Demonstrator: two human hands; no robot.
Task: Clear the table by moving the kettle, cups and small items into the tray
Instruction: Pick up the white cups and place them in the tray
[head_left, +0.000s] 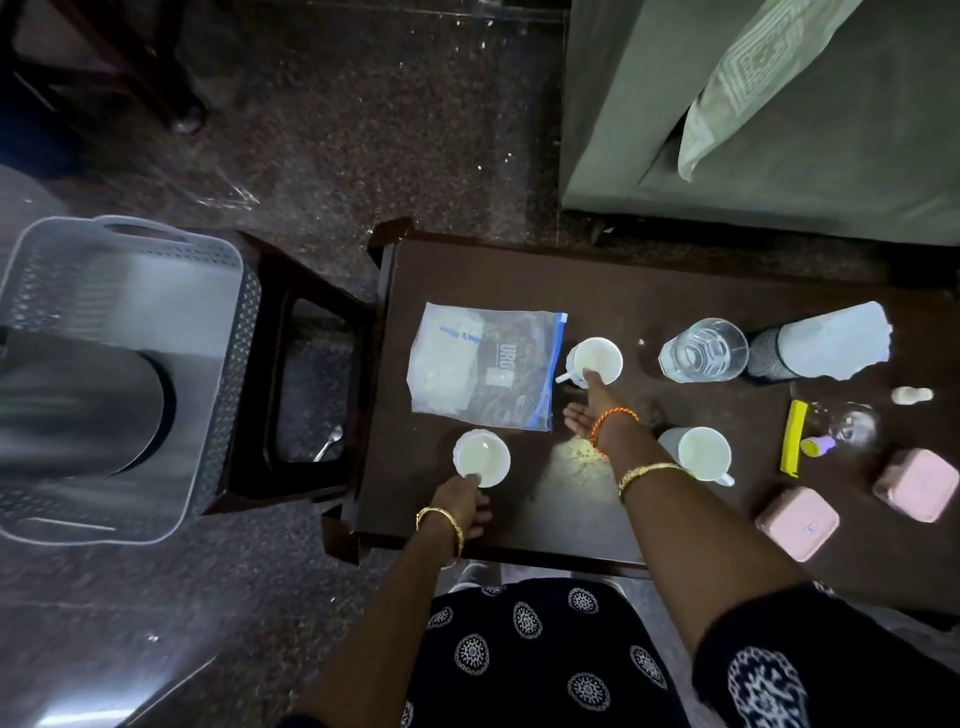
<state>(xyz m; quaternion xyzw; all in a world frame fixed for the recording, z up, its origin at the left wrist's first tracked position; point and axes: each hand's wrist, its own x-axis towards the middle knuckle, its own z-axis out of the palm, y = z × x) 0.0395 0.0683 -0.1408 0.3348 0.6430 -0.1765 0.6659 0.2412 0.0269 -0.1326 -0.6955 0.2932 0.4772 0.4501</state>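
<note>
A brushed-metal kettle (78, 405) sits in a perforated grey plastic tray (228, 322); the table (623, 291) is dark polished wood.

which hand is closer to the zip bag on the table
Right. The right hand reaches to the far cup, just beside the zip bag at its right edge. The left hand pinches the near cup, below the bag.

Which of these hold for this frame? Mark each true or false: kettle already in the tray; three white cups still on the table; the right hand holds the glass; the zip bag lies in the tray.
1. The kettle sits in the tray. True.
2. Three white cups remain on the table. True.
3. The right hand holds the glass. False: its fingers reach into the far cup.
4. The zip bag lies in the tray. False: it is on the table.
</note>
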